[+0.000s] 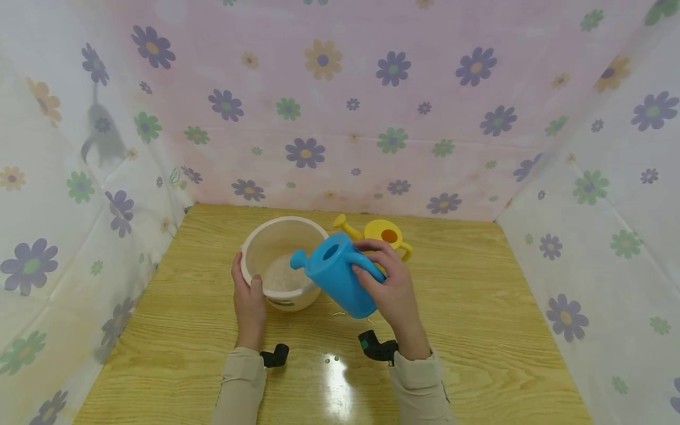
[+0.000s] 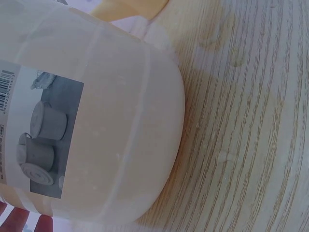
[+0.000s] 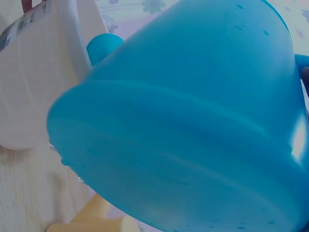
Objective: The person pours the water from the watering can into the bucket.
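A white plastic bucket (image 1: 304,301) stands on the wooden table, some liquid showing at its bottom. My left hand (image 1: 251,307) holds its left side, thumb at the rim and fingers along the outer wall. By its handle, my right hand (image 1: 392,289) grips a blue watering can (image 1: 342,283), tilted toward the bucket. The can's spout (image 1: 298,260) is over the bucket's right part. Droplets cling to the lower edge of the blue can's base (image 3: 169,159) in the right wrist view. A printed label (image 2: 48,125) shows on the bucket in the left wrist view.
Behind the blue can stands a yellow watering can (image 1: 378,228), partly hidden by it. Water spots (image 1: 332,359) lie on the wooden table (image 1: 478,307). Flower-patterned cloth (image 1: 350,130) walls the table at the back and both sides. Black camera mounts (image 1: 275,356) sit at the wrists.
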`<action>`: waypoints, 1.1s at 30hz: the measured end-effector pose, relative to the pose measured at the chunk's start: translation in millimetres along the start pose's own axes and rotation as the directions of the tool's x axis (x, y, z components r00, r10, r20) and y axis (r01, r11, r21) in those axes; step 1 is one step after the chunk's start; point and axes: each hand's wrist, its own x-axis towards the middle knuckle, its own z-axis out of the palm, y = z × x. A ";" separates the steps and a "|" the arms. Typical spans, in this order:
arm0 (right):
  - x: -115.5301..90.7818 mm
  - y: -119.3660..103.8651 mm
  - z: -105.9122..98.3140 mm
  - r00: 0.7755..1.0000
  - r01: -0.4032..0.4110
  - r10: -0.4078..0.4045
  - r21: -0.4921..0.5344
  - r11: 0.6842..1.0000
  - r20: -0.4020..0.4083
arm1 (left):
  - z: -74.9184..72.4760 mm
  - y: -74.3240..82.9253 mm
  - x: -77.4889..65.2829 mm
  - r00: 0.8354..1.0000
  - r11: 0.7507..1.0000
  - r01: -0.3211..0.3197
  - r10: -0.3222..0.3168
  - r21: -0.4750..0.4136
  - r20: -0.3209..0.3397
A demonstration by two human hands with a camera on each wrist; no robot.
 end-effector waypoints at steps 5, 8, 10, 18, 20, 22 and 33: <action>0.7 0.3 5.5 1.000 0.001 -0.002 -0.018 1.000 -0.025 | -0.8 1.0 -0.1 1.000 1.000 0.022 -0.022 0.005 0.000; 1.8 -0.5 8.2 0.999 0.005 -0.006 -0.027 1.000 -0.039 | -1.4 2.1 -0.2 0.999 0.999 0.038 -0.038 0.014 0.000; 3.1 -1.4 9.5 0.999 0.005 -0.007 -0.036 0.999 -0.048 | -1.7 3.2 -0.5 0.999 0.999 0.046 -0.046 0.016 0.002; 8.2 -1.8 13.5 0.994 -0.051 0.045 -0.059 0.997 -0.097 | -1.3 5.8 -1.8 0.999 0.999 0.053 -0.053 0.012 0.012; 9.9 -2.1 15.2 0.992 -0.070 0.062 -0.072 0.995 -0.112 | -1.1 3.9 -1.5 0.999 0.999 0.044 -0.044 0.017 0.006; 11.4 -2.1 16.8 0.989 -0.084 0.073 -0.086 0.993 -0.129 | -0.6 1.3 -0.8 0.999 0.999 0.036 -0.036 0.019 0.000; 18.9 0.5 24.4 0.991 -0.075 0.064 -0.094 0.993 -0.119 | 0.2 -2.6 -0.2 1.000 1.000 0.012 -0.011 0.029 -0.025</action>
